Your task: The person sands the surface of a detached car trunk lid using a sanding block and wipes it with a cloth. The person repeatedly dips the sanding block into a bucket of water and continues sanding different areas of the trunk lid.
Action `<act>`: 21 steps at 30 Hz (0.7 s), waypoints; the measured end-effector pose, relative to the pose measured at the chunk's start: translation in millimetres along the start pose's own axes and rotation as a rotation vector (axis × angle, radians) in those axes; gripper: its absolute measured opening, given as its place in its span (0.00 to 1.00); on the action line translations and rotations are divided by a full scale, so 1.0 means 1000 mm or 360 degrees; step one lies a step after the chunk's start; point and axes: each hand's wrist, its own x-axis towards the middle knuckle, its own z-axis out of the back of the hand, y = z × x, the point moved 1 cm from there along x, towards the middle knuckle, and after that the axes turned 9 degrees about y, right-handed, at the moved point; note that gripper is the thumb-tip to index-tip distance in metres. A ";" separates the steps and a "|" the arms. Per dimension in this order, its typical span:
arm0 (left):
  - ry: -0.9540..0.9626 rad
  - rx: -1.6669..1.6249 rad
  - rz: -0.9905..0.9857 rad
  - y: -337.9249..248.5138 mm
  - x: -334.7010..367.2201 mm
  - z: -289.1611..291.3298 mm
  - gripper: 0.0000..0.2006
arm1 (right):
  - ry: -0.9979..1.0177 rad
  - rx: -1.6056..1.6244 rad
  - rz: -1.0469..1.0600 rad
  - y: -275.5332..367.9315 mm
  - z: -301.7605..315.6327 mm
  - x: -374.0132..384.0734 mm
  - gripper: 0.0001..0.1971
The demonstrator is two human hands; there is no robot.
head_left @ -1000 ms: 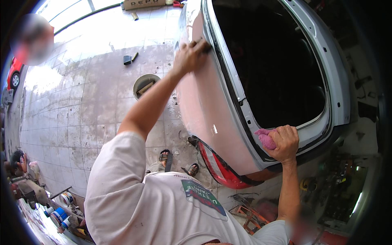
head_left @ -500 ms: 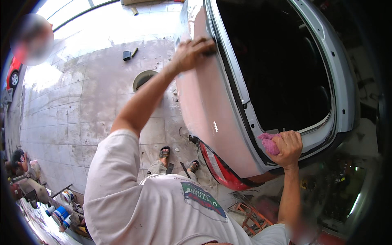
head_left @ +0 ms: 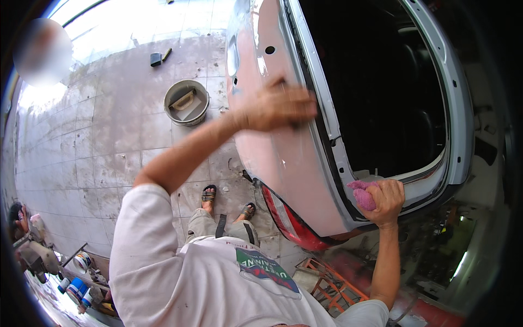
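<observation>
My left hand [head_left: 278, 106], blurred by motion, lies over the pinkish, primed rear side panel [head_left: 280, 158] of a car, beside the dark seam along the window opening. Its fingers curl over a small dark object pressed to the panel, mostly hidden beneath them. At the lower corner of the opening, my right hand [head_left: 388, 203] is closed around a bunched pink cloth [head_left: 364, 196] and rests on the grey frame [head_left: 417, 182]. Below the panel sits a red and clear tail light [head_left: 286, 220].
A bucket [head_left: 188, 123] of murky liquid with a handled tool [head_left: 185, 102] stands on the tiled floor. Beyond it lie a dark block [head_left: 156, 59] and a short stick [head_left: 167, 54]. An orange metal frame [head_left: 332, 289] is below the car; cans [head_left: 76, 287] crowd the lower left.
My left hand has slid down the panel toward me and slightly right, uncovering a round hole above it. My right hand keeps its hold on the cloth. More of the bucket shows.
</observation>
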 end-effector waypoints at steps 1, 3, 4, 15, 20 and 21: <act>-0.0080 0.0171 0.0166 0.054 0.007 0.009 0.34 | -0.0017 0.0004 0.0029 -0.001 0.000 0.006 0.19; -0.0224 0.0202 0.0532 0.147 0.002 0.043 0.35 | -0.0052 0.0018 0.0073 0.000 -0.001 0.013 0.19; -0.0398 0.0315 0.0608 0.173 -0.001 0.049 0.34 | -0.0066 0.0021 0.0104 -0.001 -0.004 0.020 0.19; -0.0053 -0.0349 -0.0016 -0.182 -0.060 -0.045 0.28 | -0.0006 -0.0031 0.0062 -0.005 -0.003 -0.005 0.19; -0.0735 0.0011 0.0755 0.079 -0.065 0.005 0.35 | -0.0100 0.0023 0.0165 -0.001 -0.009 0.010 0.17; -0.0751 0.0160 0.0840 0.088 -0.060 0.007 0.33 | -0.0126 0.0024 0.0194 -0.002 -0.010 0.013 0.17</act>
